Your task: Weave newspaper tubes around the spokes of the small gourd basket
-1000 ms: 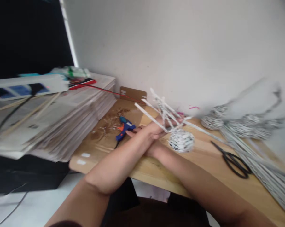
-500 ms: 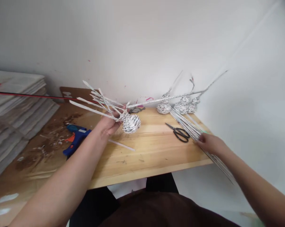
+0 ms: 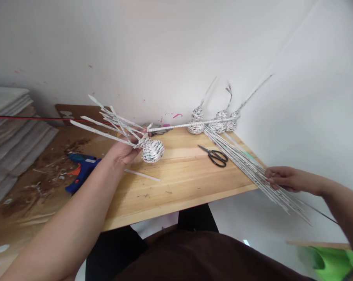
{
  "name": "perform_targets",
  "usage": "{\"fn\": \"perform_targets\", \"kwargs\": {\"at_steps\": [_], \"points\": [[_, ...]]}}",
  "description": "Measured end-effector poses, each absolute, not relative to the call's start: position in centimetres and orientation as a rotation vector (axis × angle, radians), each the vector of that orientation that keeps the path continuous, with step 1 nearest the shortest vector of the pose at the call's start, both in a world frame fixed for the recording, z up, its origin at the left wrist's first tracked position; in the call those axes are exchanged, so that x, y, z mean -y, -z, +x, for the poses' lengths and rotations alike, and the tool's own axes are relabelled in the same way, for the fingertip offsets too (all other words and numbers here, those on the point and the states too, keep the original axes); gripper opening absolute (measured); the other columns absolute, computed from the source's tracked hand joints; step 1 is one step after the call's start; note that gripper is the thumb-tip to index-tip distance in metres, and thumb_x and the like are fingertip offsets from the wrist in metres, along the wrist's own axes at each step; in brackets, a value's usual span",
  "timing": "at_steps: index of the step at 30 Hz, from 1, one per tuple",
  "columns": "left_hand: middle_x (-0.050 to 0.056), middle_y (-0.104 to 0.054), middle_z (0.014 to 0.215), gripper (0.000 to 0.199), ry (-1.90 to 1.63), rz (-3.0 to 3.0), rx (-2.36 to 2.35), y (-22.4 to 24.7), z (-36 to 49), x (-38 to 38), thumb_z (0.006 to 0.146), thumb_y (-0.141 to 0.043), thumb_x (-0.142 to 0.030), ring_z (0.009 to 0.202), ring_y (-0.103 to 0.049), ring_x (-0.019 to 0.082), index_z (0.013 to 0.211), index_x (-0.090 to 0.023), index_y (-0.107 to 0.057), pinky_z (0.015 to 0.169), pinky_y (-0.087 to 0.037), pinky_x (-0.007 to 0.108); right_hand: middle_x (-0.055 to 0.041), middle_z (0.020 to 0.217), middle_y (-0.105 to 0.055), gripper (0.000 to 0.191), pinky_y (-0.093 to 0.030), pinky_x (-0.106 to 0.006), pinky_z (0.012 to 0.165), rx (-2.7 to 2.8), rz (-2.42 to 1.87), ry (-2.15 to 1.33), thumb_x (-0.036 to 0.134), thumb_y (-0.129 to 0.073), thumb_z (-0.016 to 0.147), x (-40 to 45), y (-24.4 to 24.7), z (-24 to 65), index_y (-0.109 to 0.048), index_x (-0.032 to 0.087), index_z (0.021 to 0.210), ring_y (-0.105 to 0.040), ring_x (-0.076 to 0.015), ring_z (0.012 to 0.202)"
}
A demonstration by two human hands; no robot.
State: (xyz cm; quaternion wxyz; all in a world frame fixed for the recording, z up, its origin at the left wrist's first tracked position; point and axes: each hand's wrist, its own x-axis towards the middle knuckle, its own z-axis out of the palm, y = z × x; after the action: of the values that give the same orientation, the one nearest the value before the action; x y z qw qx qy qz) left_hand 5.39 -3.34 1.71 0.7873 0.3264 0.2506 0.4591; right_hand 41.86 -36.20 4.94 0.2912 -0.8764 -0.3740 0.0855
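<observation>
My left hand is closed around the neck of a small gourd woven from rolled newspaper strips. Loose strip ends fan out to the left above the hand, and one long strip points right toward the wall. Over the table's right edge, my right hand pinches a thin rolled paper stick at the outer part of a bundle of paper sticks. The fingertips partly hide where the stick is held. Black-handled scissors lie left of the bundle.
Several woven paper gourds stand against the wall. A blue glue gun lies left of my forearm, near stacked paper. A thin white strip rests on the wooden table. Something green shows at lower right.
My right hand has moved right and outward along the bundle, whose outer ends are now more spread. My left hand still holds the gourd. The view has shifted slightly right.
</observation>
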Motion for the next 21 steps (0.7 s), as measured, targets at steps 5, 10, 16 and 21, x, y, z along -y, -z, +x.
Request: {"fn": "perform_targets", "kwargs": {"at_steps": [5, 10, 16, 21], "points": [[0.0, -0.067, 0.064, 0.013, -0.931, 0.73, -0.554, -2.1, 5.3, 3.6, 0.081, -0.067, -0.003, 0.058, -0.061, 0.007, 0.071, -0.011, -0.067, 0.051, -0.048, 0.013, -0.0067, 0.078, -0.065, 0.031, -0.051, -0.033, 0.06, 0.756, -2.07, -0.419, 0.057, -0.065, 0.079, 37.6, -5.9, 39.9, -0.06, 0.026, 0.077, -0.061, -0.0186, 0.062], [0.0, -0.067, 0.064, 0.013, -0.931, 0.721, -0.551, -1.9, 5.2, 3.5, 0.08, -0.071, -0.008, 0.06, -0.06, 0.009, 0.069, -0.013, -0.066, 0.052, -0.048, 0.017, -0.003, 0.073, -0.063, 0.031, -0.048, -0.024, 0.045, 0.651, -1.732, -1.071, 0.038, -0.086, 0.061, 35.6, -6.7, 39.4, -0.062, 0.023, 0.073, -0.055, -0.0116, 0.05], [0.0, -0.066, 0.064, 0.015, -0.992, 0.689, -0.442, -1.8, 4.9, 2.9, 0.072, -0.079, -0.011, 0.059, -0.061, 0.01, 0.069, -0.014, -0.065, 0.056, -0.05, 0.021, 0.0007, 0.087, -0.071, 0.005, -0.056, -0.012, 0.059, 0.537, -1.356, -0.988, 0.02, -0.072, 0.08, 24.7, -3.5, 33.4, -0.068, 0.021, 0.081, -0.068, -0.0067, 0.067], [-0.001, -0.067, 0.066, 0.013, -1.041, 0.647, -0.385, -2.5, 4.5, 2.4, 0.071, -0.077, -0.01, 0.063, -0.065, 0.012, 0.078, -0.014, -0.067, 0.063, -0.05, 0.022, 0.0013, 0.09, -0.074, 0.009, -0.058, -0.011, 0.061, 0.517, -1.287, -1.102, 0.016, -0.065, 0.087, 18.1, -0.6, 29.1, -0.07, 0.022, 0.081, -0.071, -0.007, 0.073]]}}
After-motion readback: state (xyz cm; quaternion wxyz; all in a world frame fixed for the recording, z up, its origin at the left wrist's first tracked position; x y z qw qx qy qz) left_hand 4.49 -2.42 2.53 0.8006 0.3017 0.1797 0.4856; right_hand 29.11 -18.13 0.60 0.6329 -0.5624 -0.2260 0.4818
